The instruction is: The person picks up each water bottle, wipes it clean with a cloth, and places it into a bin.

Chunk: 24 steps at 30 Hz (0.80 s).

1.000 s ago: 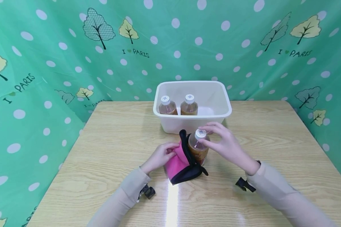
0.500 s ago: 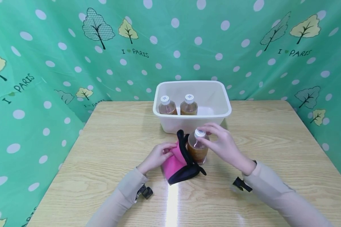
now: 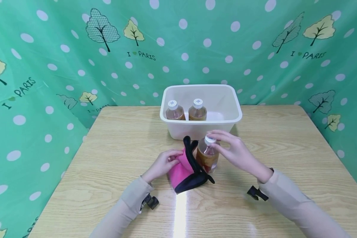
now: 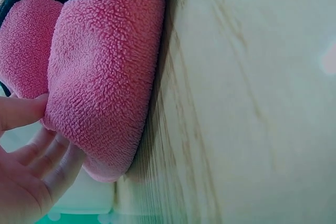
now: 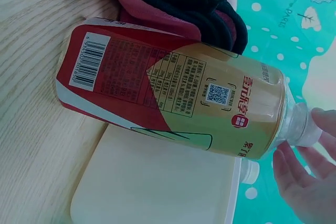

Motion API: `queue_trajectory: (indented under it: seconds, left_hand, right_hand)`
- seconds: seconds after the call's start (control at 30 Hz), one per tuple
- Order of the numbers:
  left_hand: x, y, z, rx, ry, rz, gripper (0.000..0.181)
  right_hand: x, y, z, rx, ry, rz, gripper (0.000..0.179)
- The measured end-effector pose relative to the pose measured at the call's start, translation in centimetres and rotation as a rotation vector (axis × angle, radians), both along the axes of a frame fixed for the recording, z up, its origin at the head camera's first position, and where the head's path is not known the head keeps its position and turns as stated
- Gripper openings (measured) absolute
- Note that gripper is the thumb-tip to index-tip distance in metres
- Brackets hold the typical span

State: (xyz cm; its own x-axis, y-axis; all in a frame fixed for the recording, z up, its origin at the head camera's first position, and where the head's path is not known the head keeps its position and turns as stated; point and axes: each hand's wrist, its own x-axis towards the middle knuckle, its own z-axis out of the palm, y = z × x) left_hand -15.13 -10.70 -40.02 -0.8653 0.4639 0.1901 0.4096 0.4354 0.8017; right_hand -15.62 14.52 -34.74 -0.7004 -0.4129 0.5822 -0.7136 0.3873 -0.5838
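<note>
A pink fleece pouch (image 3: 181, 168) with black trim stands on the table, its black-edged mouth facing right. My left hand (image 3: 163, 164) pinches its side; in the left wrist view the thumb presses the fleece (image 4: 105, 72) and the other fingers go round its lower edge. Beside the mouth is a drink bottle (image 3: 207, 157) with a white cap and brown contents. My right hand (image 3: 233, 148) holds it by the cap and neck, thumb on one side and fingers on the other. The right wrist view shows its red and tan label (image 5: 173, 85), outside the pouch.
Just behind the hands stands a white plastic bin (image 3: 200, 130). Two similar bottles, a left one (image 3: 175, 114) and a right one (image 3: 197, 114), are upright in its left and middle part. A green patterned curtain (image 3: 178, 49) hangs behind the wooden table (image 3: 122, 138).
My left hand and the pouch have shifted slightly left. The right hand went a little left with the bottle, then slightly back right, still holding the cap.
</note>
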Motion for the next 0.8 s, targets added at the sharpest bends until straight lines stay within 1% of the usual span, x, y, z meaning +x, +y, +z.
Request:
queue_trajectory:
  seconds: [0.13,0.37,0.53,0.63,0.8]
  left_hand:
    - [0.0,-0.1,-0.1,0.006,0.01,-0.004,0.026]
    - [-1.2,-0.6,-3.2,0.036,-0.01,0.003,0.029]
    - [-1.4,-0.7,-3.4,0.065,-0.023,-0.01,0.03]
    - [-1.4,-0.7,-3.4,0.077,-0.024,-0.01,0.03]
    - [-1.4,-0.7,-3.5,0.085,-0.021,0.001,0.029]
  right_hand:
    - [-0.2,0.2,-0.1,0.016,-0.002,0.037,0.034]
    - [-0.6,0.5,-0.2,0.025,-0.01,0.1,0.033]
    - [-1.1,0.8,-0.1,0.03,-0.028,0.165,0.031]
    - [-1.3,1.0,0.0,0.031,-0.038,0.204,0.032]
    - [-1.6,1.2,0.0,0.025,-0.065,0.247,0.034]
